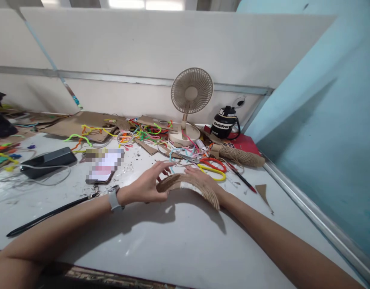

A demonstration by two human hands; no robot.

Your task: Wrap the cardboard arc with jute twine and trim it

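Both hands are gripping a curved cardboard strip (187,185) wrapped in twine: left hand (147,185) at nine o'clock, right hand (204,182) at three o'clock.

A curved brown cardboard strip (187,186), arched like a crescent, is wound with tan jute twine along its right half, with a band of white showing near its middle and bare cardboard at its left end. It is held just above the white counter (172,241), nearer the right edge, ends pointing down.
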